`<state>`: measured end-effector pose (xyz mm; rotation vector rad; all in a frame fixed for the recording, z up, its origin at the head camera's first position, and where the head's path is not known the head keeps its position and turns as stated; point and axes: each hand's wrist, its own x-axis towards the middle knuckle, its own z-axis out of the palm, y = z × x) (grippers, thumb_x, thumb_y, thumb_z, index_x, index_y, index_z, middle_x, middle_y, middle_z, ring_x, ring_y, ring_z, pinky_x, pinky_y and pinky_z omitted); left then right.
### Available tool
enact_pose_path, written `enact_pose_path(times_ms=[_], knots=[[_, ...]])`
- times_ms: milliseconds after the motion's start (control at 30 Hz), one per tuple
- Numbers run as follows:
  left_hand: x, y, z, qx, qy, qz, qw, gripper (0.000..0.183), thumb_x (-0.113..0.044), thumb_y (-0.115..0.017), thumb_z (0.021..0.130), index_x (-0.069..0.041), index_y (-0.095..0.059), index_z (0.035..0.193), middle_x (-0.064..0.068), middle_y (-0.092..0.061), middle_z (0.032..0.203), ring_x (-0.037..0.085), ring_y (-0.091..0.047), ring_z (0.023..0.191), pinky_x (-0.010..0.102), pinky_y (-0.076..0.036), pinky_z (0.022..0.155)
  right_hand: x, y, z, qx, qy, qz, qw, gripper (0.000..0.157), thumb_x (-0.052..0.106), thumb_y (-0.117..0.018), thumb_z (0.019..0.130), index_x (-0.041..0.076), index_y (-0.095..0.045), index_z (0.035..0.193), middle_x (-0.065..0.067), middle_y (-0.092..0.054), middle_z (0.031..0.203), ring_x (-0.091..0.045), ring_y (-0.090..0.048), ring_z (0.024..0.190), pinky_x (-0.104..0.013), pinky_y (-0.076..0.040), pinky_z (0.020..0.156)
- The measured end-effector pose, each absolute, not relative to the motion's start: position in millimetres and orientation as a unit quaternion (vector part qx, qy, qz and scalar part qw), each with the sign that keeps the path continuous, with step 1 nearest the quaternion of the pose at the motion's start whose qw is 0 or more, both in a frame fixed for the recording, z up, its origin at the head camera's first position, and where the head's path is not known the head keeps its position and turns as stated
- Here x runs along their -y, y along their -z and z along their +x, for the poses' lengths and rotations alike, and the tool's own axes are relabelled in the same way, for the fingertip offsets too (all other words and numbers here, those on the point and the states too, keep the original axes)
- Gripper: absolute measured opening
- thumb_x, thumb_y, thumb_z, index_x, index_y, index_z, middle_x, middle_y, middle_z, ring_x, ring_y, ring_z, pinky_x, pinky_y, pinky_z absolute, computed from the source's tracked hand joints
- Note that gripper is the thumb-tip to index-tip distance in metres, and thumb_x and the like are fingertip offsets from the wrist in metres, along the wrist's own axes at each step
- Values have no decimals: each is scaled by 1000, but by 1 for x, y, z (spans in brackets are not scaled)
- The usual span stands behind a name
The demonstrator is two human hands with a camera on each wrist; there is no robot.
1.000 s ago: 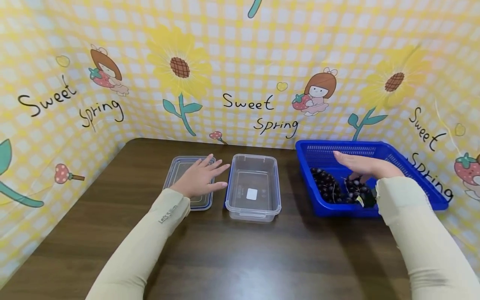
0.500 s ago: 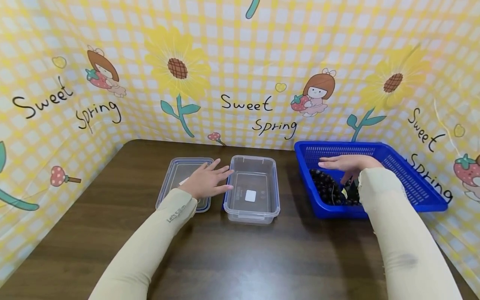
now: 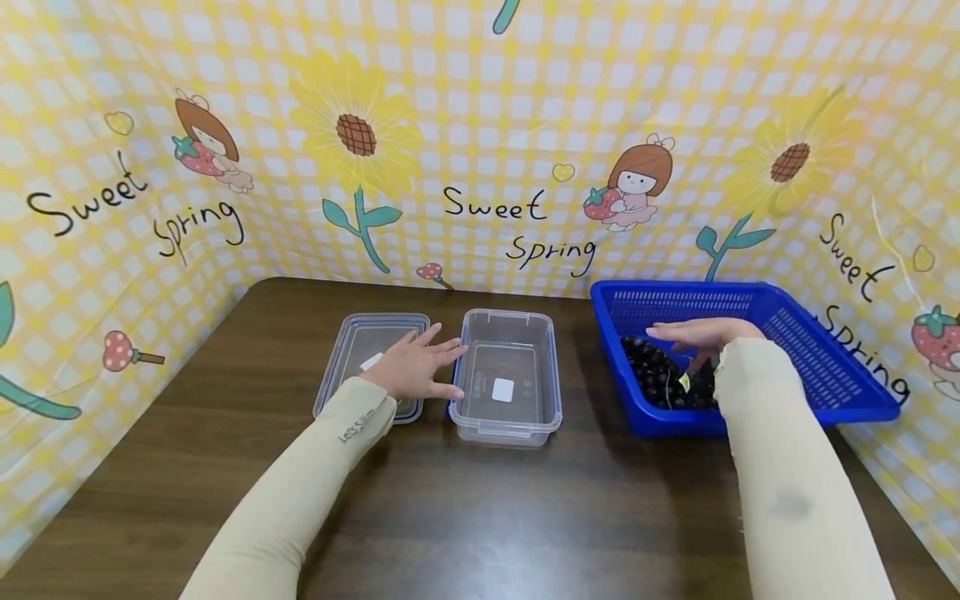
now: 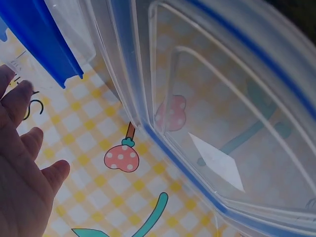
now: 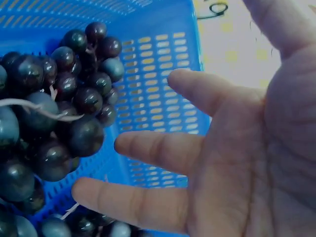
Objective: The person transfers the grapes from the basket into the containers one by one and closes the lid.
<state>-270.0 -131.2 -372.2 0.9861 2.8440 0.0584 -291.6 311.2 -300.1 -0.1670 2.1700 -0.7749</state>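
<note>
My left hand (image 3: 420, 367), fingers spread, hovers over the right side of a clear lid (image 3: 375, 329) with a blue seal. Its fingertips overlap the left rim of a clear plastic food container (image 3: 504, 367), which has a white label inside. In the left wrist view the lid (image 4: 222, 148) fills the right side and the spread fingers show at the left. Over a blue basket (image 3: 847, 396) hangs my right hand (image 3: 705, 335), fingers extended and apart. Dark grapes (image 3: 651, 371) lie below it; in the right wrist view its fingertips point at the bunch (image 5: 59, 98) without gripping it.
The brown wooden table (image 3: 480, 517) carries lid, container and basket in a row from left to right. A yellow checked cloth (image 3: 480, 108) with printed flowers and lettering hangs behind and along both sides. The basket stands close to the cloth.
My right hand has shifted left inside the basket, closer over the grapes. My left hand has moved slightly right and toward me, uncovering the lid's white label.
</note>
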Motion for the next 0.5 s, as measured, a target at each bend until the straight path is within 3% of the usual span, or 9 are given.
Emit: enact_pose_path(times_ms=[133,267,367,500], knots=[[131,372,-270,-943,-15,327,67,81,-61,-55,87,-14,-33,150,4,-27,155,37,-7,144,61,-12,111,-323,308,-295,-866,290,-61,402,86,56,-27,100,-7,8,148,-38,-6,149,-53,-13,136,-57,-34,104],[132,372,-271,-940,-34,330,73,83,-61,-57,86,-13,-33,150,4,-27,155,38,-7,144,62,-12,110,-333,315,-295,-869,288,-4,403,92,61,-28,97,-6,8,148,-36,-21,145,-55,-9,136,-61,-24,107],[132,373,-272,-938,-52,335,77,84,-59,-60,86,-12,-33,150,5,-27,155,38,-7,144,63,-13,110,-335,321,-296,-865,300,30,401,91,59,-33,97,-5,6,148,-35,-20,147,-54,-5,137,-64,-19,108],[131,375,-275,-938,-55,334,78,86,-62,-59,84,-13,-32,150,3,-25,156,37,-7,145,62,-13,110,-332,329,-298,-869,296,12,396,88,54,-38,98,-6,1,149,-36,-8,149,-52,-12,137,-63,-17,108]])
